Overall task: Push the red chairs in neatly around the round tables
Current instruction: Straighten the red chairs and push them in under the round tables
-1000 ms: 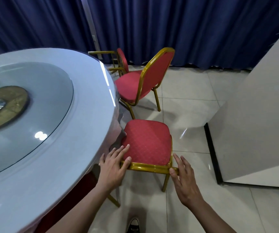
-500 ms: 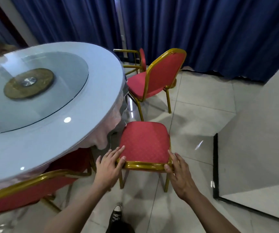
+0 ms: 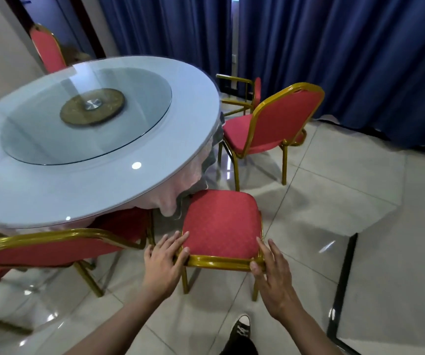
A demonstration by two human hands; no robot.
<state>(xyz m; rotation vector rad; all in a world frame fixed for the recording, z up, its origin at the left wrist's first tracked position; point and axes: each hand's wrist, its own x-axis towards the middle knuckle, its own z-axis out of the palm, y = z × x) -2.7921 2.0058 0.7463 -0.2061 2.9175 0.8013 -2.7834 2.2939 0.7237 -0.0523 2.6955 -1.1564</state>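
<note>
At lower centre, the left hand [image 3: 164, 262] and right hand [image 3: 273, 270] each grip the gold top rail of the red chair [image 3: 223, 224], whose far edge meets the round table [image 3: 193, 139]'s hanging cloth [image 3: 180, 198], which an uneven shove could snag.

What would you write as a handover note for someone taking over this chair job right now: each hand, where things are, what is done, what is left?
Left hand grips the near chair at its top rail's left corner; right hand grips the right corner.
Near chair: seen from behind, beside the table, touching the hanging cloth.
Done: hands are in place for pushing.
Left: square it to the table. The chair at right stands angled out. The chair at lower left also needs checking.
</note>
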